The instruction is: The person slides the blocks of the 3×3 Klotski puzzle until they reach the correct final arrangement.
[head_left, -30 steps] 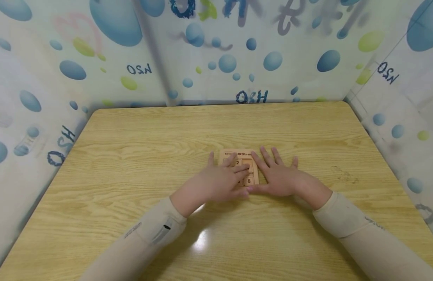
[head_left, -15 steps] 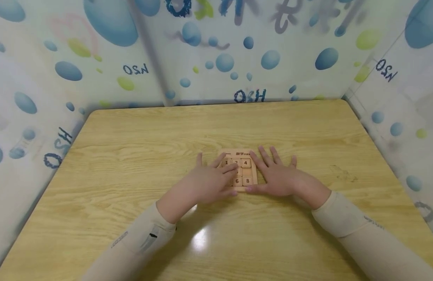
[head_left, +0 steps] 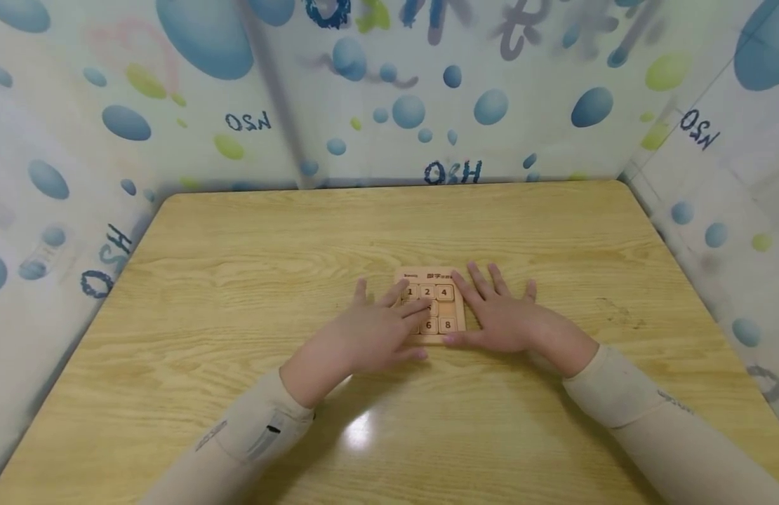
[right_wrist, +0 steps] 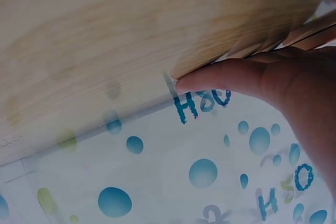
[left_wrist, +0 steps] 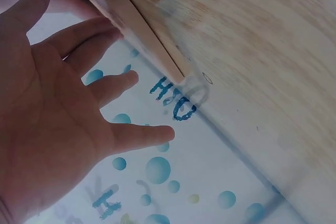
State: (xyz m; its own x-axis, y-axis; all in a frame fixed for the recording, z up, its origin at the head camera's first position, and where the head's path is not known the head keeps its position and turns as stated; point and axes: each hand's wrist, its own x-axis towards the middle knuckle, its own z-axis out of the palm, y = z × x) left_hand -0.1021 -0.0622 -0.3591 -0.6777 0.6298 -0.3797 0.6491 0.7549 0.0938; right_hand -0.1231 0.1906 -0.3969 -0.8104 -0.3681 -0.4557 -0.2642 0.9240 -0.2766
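Note:
A wooden number slide puzzle (head_left: 421,271) lies flat on the table. Its top row shows tiles 1, 2 and 4 (head_left: 444,292); tiles 6 and 8 (head_left: 448,325) show at the bottom. The middle row's right slot (head_left: 447,309) holds no tile. Straight fingers of my left hand (head_left: 367,338) reach over the puzzle's left side, hiding several tiles, with fingertips at the middle tile. My right hand (head_left: 508,324) is spread at the right edge, thumb near the lower right corner. In the left wrist view, the puzzle's edge (left_wrist: 142,30) shows beyond the left hand's fingers.
The wood-grain table (head_left: 269,259) extends around the puzzle on all sides. Behind it stands a wall (head_left: 377,154) covered with blue and green dots and letters. Light glares off the table (head_left: 359,429) in front of the left hand.
Tile 4 has slid up into the top right slot, leaving the slot below it bare. My left hand has drawn back to the left. The right hand has stayed at the puzzle's edge.

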